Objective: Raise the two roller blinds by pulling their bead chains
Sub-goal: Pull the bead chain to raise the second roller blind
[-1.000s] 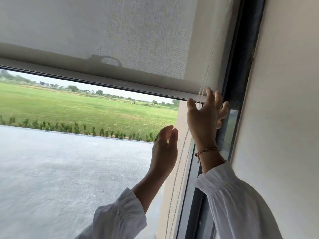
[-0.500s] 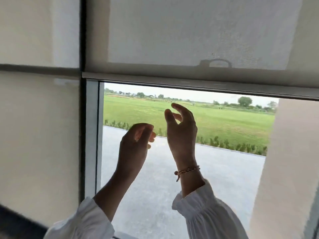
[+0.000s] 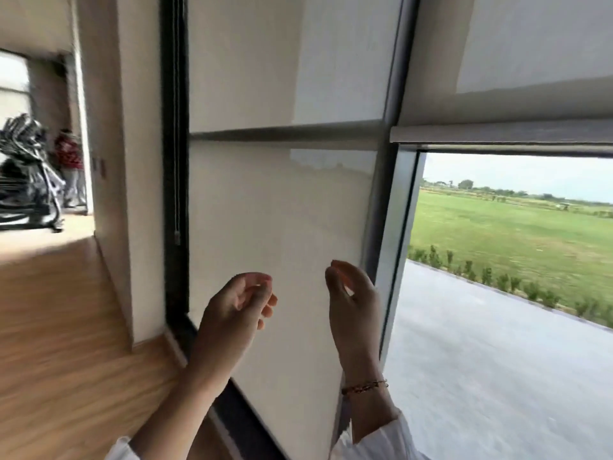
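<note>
A cream roller blind (image 3: 275,227) hangs fully down over the middle window pane. To its right, a second blind (image 3: 530,61) is drawn partway up, its bottom bar (image 3: 497,134) above the open view of grass. A thin bead chain (image 3: 176,180) hangs down the dark frame left of the lowered blind, ending in a small weight. My left hand (image 3: 232,313) and my right hand (image 3: 355,303) are raised in front of the lowered blind, fingers loosely curled and apart, holding nothing. Neither hand touches the chain.
A cream wall column (image 3: 126,161) stands left of the dark window frame (image 3: 172,260). A wooden floor (image 3: 49,327) runs left toward a room with black exercise machines (image 3: 30,174) and a person (image 3: 71,167) in red.
The view has swung left from the raised right blind to the lowered one. My hands left the right-side chain and now hang free in front of the lowered blind.
</note>
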A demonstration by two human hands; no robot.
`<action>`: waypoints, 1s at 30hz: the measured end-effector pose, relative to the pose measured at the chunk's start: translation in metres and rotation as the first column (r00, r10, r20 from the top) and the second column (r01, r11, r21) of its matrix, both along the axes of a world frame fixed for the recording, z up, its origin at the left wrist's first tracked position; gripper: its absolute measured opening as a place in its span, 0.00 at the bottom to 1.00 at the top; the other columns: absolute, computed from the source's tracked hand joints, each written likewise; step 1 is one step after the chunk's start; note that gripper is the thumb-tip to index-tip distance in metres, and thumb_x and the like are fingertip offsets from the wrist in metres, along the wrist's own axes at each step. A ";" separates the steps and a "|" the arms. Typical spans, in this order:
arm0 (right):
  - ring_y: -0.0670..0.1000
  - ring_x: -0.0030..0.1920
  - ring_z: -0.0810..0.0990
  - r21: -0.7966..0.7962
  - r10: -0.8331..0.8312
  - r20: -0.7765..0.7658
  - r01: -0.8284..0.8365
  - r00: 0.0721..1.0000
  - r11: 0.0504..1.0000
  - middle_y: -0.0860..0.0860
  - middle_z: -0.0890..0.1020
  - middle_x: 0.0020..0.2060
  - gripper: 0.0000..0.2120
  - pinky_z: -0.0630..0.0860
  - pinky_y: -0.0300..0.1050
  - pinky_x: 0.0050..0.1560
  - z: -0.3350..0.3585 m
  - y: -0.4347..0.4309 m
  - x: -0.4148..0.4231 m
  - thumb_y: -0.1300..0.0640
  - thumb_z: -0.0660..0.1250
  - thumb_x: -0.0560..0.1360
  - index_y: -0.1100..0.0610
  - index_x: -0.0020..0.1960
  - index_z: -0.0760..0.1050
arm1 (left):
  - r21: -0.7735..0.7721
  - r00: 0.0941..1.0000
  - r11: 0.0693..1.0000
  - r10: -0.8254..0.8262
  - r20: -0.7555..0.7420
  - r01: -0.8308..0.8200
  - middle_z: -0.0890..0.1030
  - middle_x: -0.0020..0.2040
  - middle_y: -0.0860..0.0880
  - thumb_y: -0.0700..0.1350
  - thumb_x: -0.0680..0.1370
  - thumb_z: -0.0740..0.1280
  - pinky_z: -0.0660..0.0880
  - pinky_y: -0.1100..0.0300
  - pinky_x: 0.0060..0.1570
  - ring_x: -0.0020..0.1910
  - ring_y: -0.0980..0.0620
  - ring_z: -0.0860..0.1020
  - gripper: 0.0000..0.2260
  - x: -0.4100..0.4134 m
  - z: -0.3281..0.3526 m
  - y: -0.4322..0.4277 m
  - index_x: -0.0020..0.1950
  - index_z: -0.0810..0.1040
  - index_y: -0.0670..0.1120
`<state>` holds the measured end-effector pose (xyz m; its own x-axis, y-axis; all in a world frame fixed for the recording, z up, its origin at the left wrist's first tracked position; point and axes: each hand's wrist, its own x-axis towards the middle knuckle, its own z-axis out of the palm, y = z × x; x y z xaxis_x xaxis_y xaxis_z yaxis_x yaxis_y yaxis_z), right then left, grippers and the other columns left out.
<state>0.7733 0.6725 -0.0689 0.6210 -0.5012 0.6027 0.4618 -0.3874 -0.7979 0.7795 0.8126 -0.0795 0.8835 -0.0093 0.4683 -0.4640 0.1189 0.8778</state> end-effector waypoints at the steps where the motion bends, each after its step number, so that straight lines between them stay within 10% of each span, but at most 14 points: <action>1: 0.46 0.49 0.79 0.022 0.039 -0.017 -0.039 0.999 0.999 0.49 0.83 0.48 0.08 0.71 0.33 0.46 -0.003 0.011 0.034 0.59 0.66 0.74 0.55 0.52 0.79 | 0.006 1.000 1.000 0.023 -0.006 -0.023 0.80 0.34 0.52 0.42 0.77 0.63 0.72 0.68 0.31 0.30 0.61 0.75 0.05 0.026 -0.001 0.012 0.44 0.77 0.50; 20: 0.30 0.41 0.76 0.099 0.305 -0.082 -0.296 0.949 0.950 0.44 0.82 0.42 0.07 0.68 0.22 0.41 -0.022 0.214 0.549 0.58 0.64 0.75 0.55 0.47 0.80 | 0.395 0.969 0.884 0.229 0.097 -0.249 0.80 0.46 0.51 0.46 0.76 0.64 0.74 0.55 0.52 0.46 0.50 0.79 0.06 0.540 -0.019 0.218 0.47 0.74 0.58; 30: 0.47 0.41 0.81 0.201 0.266 -0.075 -0.247 0.961 0.948 0.48 0.84 0.41 0.09 0.76 0.40 0.44 -0.022 0.252 0.814 0.58 0.64 0.74 0.50 0.53 0.74 | 0.319 0.975 0.924 0.221 0.010 -0.213 0.82 0.46 0.53 0.49 0.76 0.63 0.76 0.52 0.51 0.45 0.52 0.80 0.03 0.809 -0.029 0.262 0.48 0.75 0.56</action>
